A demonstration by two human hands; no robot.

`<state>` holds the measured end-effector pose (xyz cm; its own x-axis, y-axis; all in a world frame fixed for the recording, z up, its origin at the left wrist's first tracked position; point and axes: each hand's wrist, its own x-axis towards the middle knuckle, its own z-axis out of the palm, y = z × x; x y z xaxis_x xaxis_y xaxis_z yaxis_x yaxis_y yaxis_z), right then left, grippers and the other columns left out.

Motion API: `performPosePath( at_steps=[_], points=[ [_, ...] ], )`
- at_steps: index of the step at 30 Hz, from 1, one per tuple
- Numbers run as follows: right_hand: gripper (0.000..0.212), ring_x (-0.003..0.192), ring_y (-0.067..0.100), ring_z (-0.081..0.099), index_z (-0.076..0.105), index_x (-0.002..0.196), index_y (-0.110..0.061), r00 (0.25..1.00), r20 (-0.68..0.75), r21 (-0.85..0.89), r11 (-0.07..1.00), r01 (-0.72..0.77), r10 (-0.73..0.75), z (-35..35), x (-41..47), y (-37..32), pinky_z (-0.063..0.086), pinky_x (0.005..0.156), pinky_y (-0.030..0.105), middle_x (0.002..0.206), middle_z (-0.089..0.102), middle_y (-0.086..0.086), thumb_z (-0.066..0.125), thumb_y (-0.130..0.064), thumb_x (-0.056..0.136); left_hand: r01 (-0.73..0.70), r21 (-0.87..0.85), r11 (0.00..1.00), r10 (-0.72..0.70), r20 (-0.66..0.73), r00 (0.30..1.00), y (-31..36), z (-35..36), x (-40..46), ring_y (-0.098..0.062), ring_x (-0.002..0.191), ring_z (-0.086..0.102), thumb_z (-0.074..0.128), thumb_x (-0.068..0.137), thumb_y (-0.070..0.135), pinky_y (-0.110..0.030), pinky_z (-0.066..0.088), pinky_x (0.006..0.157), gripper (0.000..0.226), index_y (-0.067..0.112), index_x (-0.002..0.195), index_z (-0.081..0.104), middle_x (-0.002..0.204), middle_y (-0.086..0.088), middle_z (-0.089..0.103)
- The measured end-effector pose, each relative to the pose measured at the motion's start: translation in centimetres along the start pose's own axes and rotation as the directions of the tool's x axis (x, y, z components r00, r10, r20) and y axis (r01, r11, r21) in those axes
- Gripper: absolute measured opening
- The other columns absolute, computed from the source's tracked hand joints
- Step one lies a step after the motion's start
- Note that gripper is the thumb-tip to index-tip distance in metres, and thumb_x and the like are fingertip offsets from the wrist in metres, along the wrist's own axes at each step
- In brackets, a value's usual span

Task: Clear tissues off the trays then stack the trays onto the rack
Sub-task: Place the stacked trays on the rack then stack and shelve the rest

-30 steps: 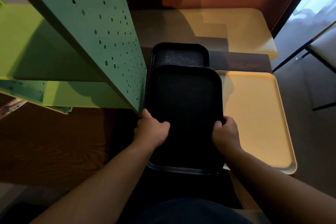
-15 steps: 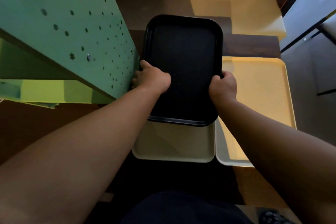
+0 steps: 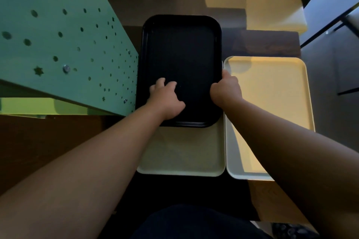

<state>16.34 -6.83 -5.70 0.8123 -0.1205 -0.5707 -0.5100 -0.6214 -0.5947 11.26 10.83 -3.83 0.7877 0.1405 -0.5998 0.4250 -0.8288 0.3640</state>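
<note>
Black rectangular plastic tray (image 3: 180,52): long axis runs away from both hands. Left hand (image 3: 166,99) lies flat, fingers spread, inside; right hand (image 3: 226,88) clamps its right rim. Green perforated rack (image 3: 64,40) left of both.

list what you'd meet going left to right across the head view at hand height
green pegboard rack → left hand → black tray → right hand → yellow tray

Black tray (image 3: 182,54): matt plastic, finely textured; cream trays (image 3: 272,91): smooth plastic; green rack (image 3: 64,40): painted perforated metal; tabletop (image 3: 268,44): dark wood.
</note>
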Motion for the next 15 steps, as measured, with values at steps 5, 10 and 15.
performPosePath(
  at_steps=[5, 10, 15],
  points=[
    [0.049, 0.117, 0.033, 0.058, 0.045, 0.145, -0.017, 1.0, -0.002, -0.051, 0.998, -0.022, 0.022, -0.2, 0.5, -0.2, 0.052, 0.103, 0.051, 0.129, 0.058, 0.012, 0.052, -0.014, 0.097, -0.127, 0.074, 0.989, 0.123, 0.053, 0.991, -1.3, 1.6, -1.2, -0.024, 0.152, -0.014, 0.078, 0.076, 0.037, -0.049, 0.018, 0.121, 0.099, 0.029, 0.156, 0.021, 0.167, 0.002, -0.012],
    [0.045, 0.118, 0.027, 0.061, 0.047, 0.145, -0.016, 1.0, -0.018, 0.053, 0.999, -0.008, 0.009, -1.0, 0.4, 0.1, 0.054, 0.102, 0.046, 0.13, 0.062, 0.008, 0.055, -0.025, 0.102, -0.24, 0.428, 0.871, 0.281, -0.034, 0.959, -4.0, 2.9, -2.5, -0.028, 0.153, -0.003, 0.08, 0.074, 0.038, -0.047, 0.011, 0.122, 0.11, 0.029, 0.158, 0.008, 0.167, -0.003, -0.002],
    [0.044, 0.11, 0.025, 0.067, 0.053, 0.141, -0.016, 0.999, 0.023, 0.143, 0.989, 0.036, -0.039, -2.9, -0.2, -1.0, 0.058, 0.097, 0.048, 0.122, 0.066, 0.006, 0.061, -0.03, 0.1, -0.122, 0.542, 0.832, 0.289, -0.236, 0.928, -6.6, 3.9, -5.0, -0.031, 0.15, 0.012, 0.069, 0.082, 0.02, -0.048, 0.009, 0.123, 0.096, 0.019, 0.157, 0.009, 0.162, -0.009, 0.015]
  ],
)
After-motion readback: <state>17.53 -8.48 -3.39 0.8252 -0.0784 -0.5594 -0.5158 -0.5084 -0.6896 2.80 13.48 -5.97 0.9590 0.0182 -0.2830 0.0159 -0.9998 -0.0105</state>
